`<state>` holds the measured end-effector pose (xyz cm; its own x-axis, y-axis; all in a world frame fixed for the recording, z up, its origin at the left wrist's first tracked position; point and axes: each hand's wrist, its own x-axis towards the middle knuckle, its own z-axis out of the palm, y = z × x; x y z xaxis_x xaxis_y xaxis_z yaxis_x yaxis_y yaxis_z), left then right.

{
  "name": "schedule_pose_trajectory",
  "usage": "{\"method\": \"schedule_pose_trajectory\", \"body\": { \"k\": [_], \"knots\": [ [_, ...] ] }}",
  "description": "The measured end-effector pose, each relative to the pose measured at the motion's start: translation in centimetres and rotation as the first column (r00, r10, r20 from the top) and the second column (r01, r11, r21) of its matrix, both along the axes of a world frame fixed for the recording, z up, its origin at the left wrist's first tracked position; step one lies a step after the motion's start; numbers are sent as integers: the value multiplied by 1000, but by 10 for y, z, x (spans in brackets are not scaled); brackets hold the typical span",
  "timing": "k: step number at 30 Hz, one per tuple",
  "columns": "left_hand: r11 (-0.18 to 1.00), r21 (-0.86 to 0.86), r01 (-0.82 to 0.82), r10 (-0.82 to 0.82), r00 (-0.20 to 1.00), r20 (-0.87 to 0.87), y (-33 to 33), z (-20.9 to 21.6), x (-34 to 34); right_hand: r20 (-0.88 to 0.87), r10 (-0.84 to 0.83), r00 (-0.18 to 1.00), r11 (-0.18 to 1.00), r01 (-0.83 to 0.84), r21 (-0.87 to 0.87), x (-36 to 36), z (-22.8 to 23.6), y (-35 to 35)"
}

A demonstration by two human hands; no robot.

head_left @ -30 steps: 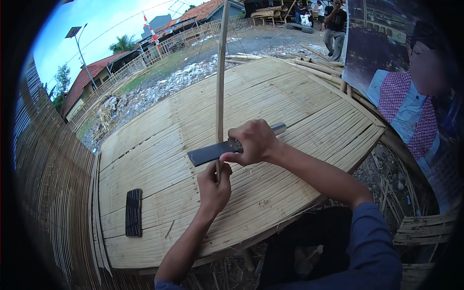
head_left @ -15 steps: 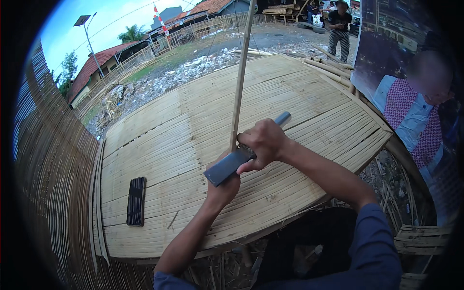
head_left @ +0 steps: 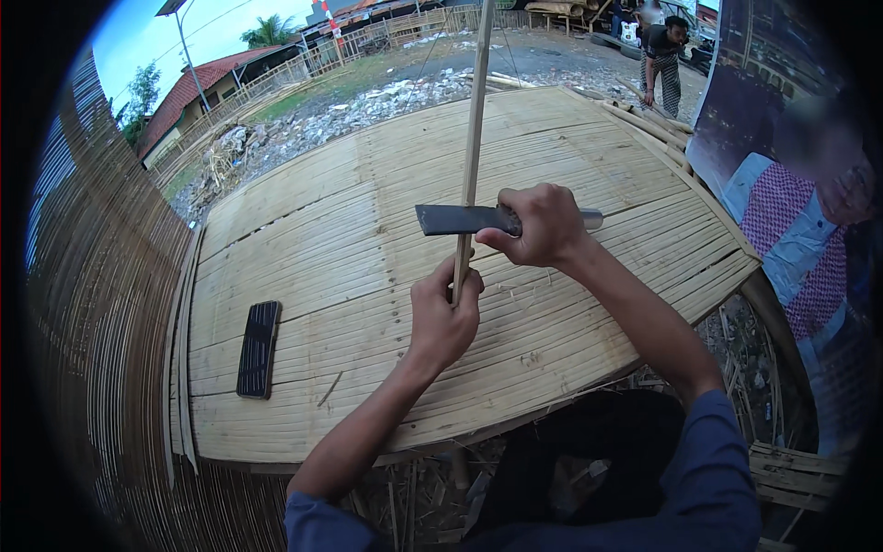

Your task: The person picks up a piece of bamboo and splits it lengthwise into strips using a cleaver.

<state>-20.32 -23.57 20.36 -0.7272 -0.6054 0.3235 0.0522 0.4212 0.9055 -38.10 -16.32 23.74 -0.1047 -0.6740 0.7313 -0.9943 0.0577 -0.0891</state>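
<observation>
My left hand is closed around the lower end of a long, thin bamboo stick, which rises away from me past the top of the view. In my right hand is a broad-bladed knife, gripped near the root of its dark blade; its grey, tube-like handle pokes out to the right of the fist. The blade lies across the stick, a little above my left fingers. Both hands are over a bamboo-slat platform. A few pale shavings lie near the hands.
A black phone rests on the platform's left part. A woven bamboo wall borders the left side. At right hangs a printed banner with a pictured person. Farther back, a person in a dark top bends over beside bamboo poles.
The knife has moved up along the stick and swung from slanting to nearly level. My left fingers now show around the stick's lower end. The person at the back has bent forward.
</observation>
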Motion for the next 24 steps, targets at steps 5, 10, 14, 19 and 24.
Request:
{"method": "schedule_pose_trajectory", "body": {
  "k": [5,10,14,19,24],
  "knots": [
    [896,-442,-52,-41,979,-199,-6,-6,-2,-180,209,961,975,-218,-30,4,-1,-2],
    [998,61,21,-21,1000,6,0,4,-1,-30,11,999,1000,-11,2,-1,-3,0],
    [980,-196,43,-49,998,-29,-4,-3,2,-285,249,926,966,-257,10,3,-2,0],
    [996,-90,29,-25,999,45,-4,1,-3,-39,-41,998,999,41,5,5,-4,-3],
    [968,-252,-19,17,1000,-12,-1,2,5,-110,145,983,988,-150,-43,2,-3,0]
  ]
}}
